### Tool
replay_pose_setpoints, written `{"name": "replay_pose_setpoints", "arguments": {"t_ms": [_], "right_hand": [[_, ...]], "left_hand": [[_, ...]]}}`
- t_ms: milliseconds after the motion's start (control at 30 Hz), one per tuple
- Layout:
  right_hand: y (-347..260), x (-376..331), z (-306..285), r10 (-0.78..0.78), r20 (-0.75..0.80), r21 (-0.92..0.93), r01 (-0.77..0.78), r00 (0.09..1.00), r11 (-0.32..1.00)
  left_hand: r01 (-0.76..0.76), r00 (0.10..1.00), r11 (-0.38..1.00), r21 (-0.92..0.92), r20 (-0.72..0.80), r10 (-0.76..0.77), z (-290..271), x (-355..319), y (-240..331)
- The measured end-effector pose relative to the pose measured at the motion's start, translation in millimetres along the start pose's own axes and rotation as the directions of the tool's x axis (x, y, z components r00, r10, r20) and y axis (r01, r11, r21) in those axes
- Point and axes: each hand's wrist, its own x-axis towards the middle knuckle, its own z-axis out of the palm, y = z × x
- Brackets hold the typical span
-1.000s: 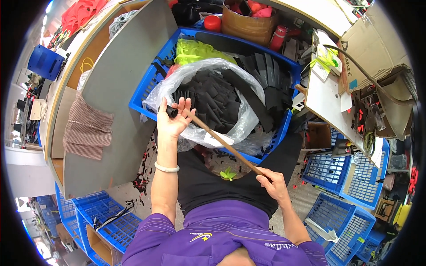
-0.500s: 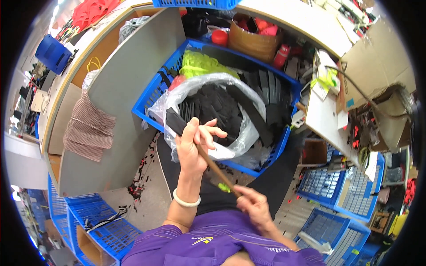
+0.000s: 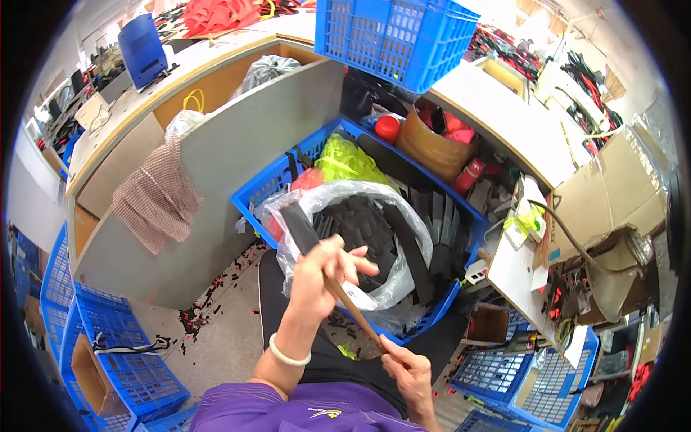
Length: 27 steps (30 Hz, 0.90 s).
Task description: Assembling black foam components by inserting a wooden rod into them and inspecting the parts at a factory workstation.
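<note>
Compared with a moment ago, the left hand (image 3: 320, 277) is now raised higher in the centre of the frame, and it holds a flat black strip (image 3: 301, 227) that sticks up toward the upper left, in front of the clear plastic bag (image 3: 403, 223) of black pieces. Its fingers are clamped on the strip and also on the upper end of the thin wooden stick (image 3: 353, 311). The right hand (image 3: 410, 371), at the lower centre, has come closer to the body; its fingers are closed around the lower end of the stick. The bag stays inside the blue crate (image 3: 268, 193). It seems that one strip is taken out and is being put against the stick.
</note>
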Motion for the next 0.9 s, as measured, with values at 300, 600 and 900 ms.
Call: {"name": "replay_pose_setpoints", "arguments": {"t_ms": [300, 600, 900], "right_hand": [[10, 5, -5, 0.075, 0.061, 0.219, -0.087, 0.995, 0.972], [-5, 19, 36, 0.192, 0.228, 0.589, -0.293, 0.954, 0.753], [8, 21, 17, 0.230, 0.232, 0.419, -0.311, 0.945, 0.853]], "left_hand": [[-0.062, 0.998, 0.993, 0.101, 0.039, 0.058, 1, 5, 8], [-0.194, 0.980, 0.979, 0.068, 0.054, 0.191, 11, -2, -21], [-0.019, 0.994, 0.991, -0.130, -0.113, 0.005, -13, 8, -14]]}}
